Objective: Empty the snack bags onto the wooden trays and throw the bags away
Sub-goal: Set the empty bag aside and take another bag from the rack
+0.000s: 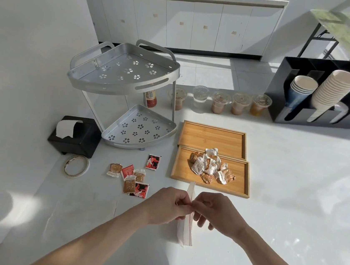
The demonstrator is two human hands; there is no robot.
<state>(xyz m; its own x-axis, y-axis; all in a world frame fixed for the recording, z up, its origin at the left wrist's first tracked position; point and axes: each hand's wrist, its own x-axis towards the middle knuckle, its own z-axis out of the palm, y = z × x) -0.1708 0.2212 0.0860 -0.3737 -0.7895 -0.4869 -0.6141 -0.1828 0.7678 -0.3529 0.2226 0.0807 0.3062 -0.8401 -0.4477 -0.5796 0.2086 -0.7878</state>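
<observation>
your two forearms reach in from the bottom edge and meet above the white counter (294, 189), where your left hand (166, 205) and right hand (217, 212) are drawn close together, each pinching the clear plastic bag (184, 231) between thumb and fingertips. that bag hangs edge-on between your hands, flat and seemingly empty, with thin red lines along it; its top corner pokes up toward the near wooden tray (240, 183). on that near tray lies a heap of small wrapped snacks (210, 168) in white and brown wrappers. just behind it, touching edge to edge, sits the far wooden tray (212, 137), bare. to your left, loose snack packets (130, 178) in brown, red and black lie scattered on the counter, near a roll of tape (76, 167) and a black tissue box (75, 135). behind those stands a two-tier metal corner rack (126, 72). along the back, five lidded plastic cups (221, 102) stand in a row beside a black cup holder (327, 93) stacked with paper cups.
</observation>
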